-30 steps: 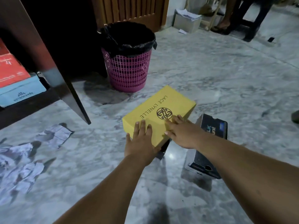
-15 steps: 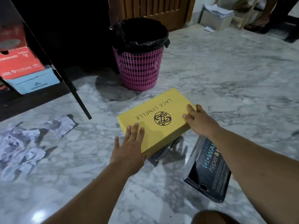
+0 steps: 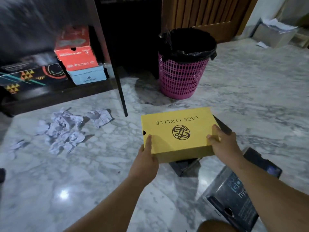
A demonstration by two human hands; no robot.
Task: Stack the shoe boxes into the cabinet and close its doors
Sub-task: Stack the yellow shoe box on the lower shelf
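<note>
Grey-veined marble floor fills the view, with a dark wooden cabinet standing open at the upper left and a slatted wooden door panel behind it. A yellow shoe box, its lid printed with "LACE LYNELLE" and a round monogram, is the landmark near the middle. The left hand grips the yellow shoe box at its near left corner, thumb lying on the lid and the other fingers curled under the side. The right hand grips its near right corner the same way, thumb on top and fingers wrapped round the edge. Whether the box is raised clear of what lies below it cannot be told.

Directly beneath the yellow shoe box a dark box pokes out at the near edge. To the near right of the yellow shoe box lies a black shoe box with pale lettering, partly hidden by the right forearm. Beyond the yellow shoe box stands a pink plastic bin lined with a black bag. To the far left of the yellow shoe box, inside the cabinet, a red box sits on a light blue box, and just beside those lies a black patterned box. Crumpled white paper is scattered on the floor left of the yellow shoe box, in front of the cabinet.
</note>
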